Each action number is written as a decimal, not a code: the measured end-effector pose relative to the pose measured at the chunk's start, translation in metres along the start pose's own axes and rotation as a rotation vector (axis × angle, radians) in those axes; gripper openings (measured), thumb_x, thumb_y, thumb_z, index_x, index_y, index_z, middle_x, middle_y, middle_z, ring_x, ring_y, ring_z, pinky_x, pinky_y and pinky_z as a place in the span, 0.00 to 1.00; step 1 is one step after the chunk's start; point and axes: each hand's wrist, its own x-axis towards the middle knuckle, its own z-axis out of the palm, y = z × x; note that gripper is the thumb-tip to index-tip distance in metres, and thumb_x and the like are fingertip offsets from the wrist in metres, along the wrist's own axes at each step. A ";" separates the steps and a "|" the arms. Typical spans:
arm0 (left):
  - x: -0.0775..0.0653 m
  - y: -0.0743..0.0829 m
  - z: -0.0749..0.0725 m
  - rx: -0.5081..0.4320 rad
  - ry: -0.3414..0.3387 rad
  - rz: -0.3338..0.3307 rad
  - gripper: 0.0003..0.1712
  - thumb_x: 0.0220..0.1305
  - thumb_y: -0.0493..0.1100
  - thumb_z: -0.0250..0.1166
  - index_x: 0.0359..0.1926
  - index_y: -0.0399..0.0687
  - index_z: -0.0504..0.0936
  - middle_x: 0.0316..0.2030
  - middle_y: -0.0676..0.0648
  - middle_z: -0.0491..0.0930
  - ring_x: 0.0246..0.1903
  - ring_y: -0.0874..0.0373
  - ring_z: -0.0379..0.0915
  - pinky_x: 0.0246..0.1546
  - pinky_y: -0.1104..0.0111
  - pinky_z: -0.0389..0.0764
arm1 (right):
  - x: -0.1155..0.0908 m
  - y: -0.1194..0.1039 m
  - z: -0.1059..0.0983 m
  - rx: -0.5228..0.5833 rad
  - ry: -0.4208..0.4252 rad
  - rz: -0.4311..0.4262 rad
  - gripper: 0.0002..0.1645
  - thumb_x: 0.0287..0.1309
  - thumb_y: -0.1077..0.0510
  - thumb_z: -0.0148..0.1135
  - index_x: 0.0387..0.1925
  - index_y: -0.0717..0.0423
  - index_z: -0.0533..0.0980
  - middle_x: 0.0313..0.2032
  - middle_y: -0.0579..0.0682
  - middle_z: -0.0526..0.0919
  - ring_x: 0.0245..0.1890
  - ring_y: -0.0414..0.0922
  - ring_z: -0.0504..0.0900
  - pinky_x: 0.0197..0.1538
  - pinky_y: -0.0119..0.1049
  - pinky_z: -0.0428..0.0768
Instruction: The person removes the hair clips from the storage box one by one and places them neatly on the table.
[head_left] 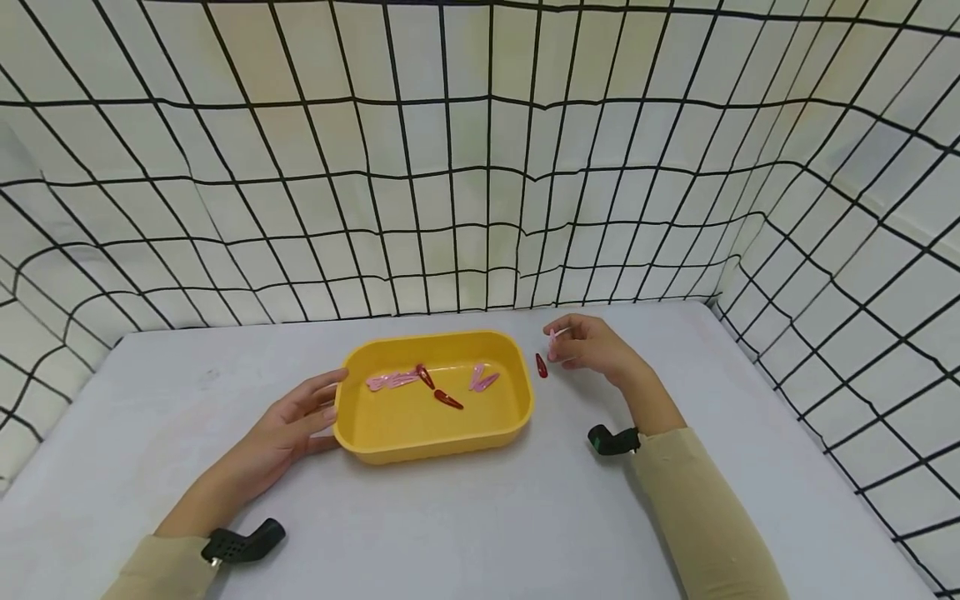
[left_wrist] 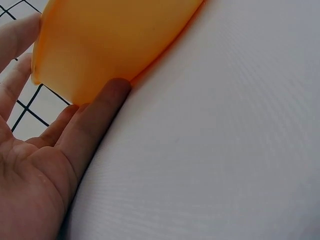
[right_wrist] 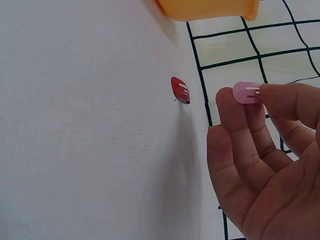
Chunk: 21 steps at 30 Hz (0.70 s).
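A pink snap hair clip [right_wrist: 245, 93] is pinched between the thumb and fingers of my right hand [head_left: 588, 343], just above the table right of the yellow tray [head_left: 435, 454]. Close to those fingers, a dark red hair clip [head_left: 542, 365] lies on the table. My left hand [head_left: 288, 425] rests against the tray's left end, fingers fairly straight along its wall and rim, as the left wrist view also shows. Inside the tray lie several pink clips [head_left: 392, 380] at the left, two red clips [head_left: 448, 400] near the middle and two more pink clips [head_left: 486, 382] at the right.
A white-covered table [head_left: 465, 525] carries everything. Black wire grid [head_left: 465, 200] over white sheeting rises along the table's back and at both sides. Dark wrist-worn devices [head_left: 243, 543] sit on both of my wrists.
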 end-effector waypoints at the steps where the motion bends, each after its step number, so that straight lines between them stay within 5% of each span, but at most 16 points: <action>1: 0.000 0.000 0.000 0.002 0.001 0.000 0.32 0.77 0.42 0.52 0.77 0.52 0.56 0.74 0.33 0.50 0.58 0.64 0.75 0.52 0.63 0.83 | 0.000 0.000 0.000 -0.005 0.000 0.006 0.22 0.66 0.63 0.60 0.60 0.64 0.72 0.39 0.56 0.82 0.43 0.53 0.81 0.50 0.42 0.85; 21: 0.002 -0.002 0.001 -0.005 -0.005 0.002 0.31 0.77 0.41 0.52 0.77 0.53 0.56 0.74 0.33 0.50 0.58 0.63 0.75 0.52 0.63 0.83 | 0.002 0.007 0.000 -0.155 0.006 0.055 0.16 0.66 0.59 0.59 0.54 0.58 0.77 0.33 0.53 0.84 0.36 0.49 0.78 0.39 0.36 0.81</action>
